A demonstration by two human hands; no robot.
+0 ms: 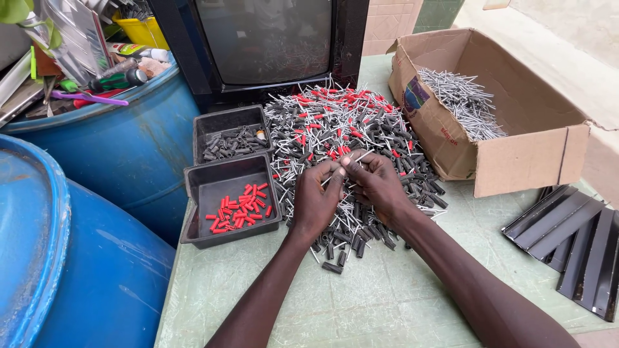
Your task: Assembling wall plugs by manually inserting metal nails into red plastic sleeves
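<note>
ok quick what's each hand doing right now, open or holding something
Left hand: fingers pinched shut on a thin metal pin over the pile of sleeves.
Right hand: pinched shut on the same pin.

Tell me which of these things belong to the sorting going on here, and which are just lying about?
In use: left hand, right hand, mixed pile, tray of red sleeves, tray of black sleeves, box of metal pins.
Lying about: old television, blue barrels, black strips.

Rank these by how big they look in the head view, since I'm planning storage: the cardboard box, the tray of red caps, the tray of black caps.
1. cardboard box
2. tray of red caps
3. tray of black caps, though it sits farther from the camera, so the trays may match.
</note>
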